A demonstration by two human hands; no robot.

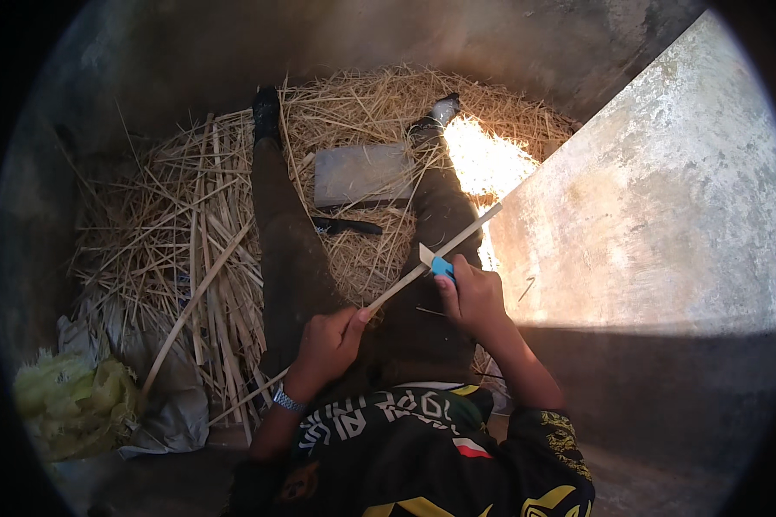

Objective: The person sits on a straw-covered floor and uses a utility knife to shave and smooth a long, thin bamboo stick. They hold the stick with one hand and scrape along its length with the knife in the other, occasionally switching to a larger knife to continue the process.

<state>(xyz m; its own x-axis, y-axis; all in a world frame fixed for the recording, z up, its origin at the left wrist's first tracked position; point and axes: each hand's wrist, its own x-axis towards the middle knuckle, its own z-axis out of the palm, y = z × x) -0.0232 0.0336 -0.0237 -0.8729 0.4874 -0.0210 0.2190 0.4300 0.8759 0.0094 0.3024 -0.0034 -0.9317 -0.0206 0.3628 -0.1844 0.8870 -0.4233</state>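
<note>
My left hand [326, 346] is closed around a long, pale bamboo strip [466, 233], thumb along its top. The strip slants up and to the right across my lap, and its thin lower end passes behind my left wrist. In my right hand [477, 299] is a blue-handled cutter knife [442, 268], the fingers wrapped round it and the thumb pressed near the handle. Its short, light blade meets the strip at about mid-length; the exact angle of the cutting edge is hard to make out.
Shavings [353, 95] cover the ground around my outstretched legs. Between them lie a grey block [362, 175] and a dark, slender object [349, 226]. Many loose strips [211, 293] and a yellow-green bundle [82, 396] are at left. A sunlit wall [647, 189] stands close at right.
</note>
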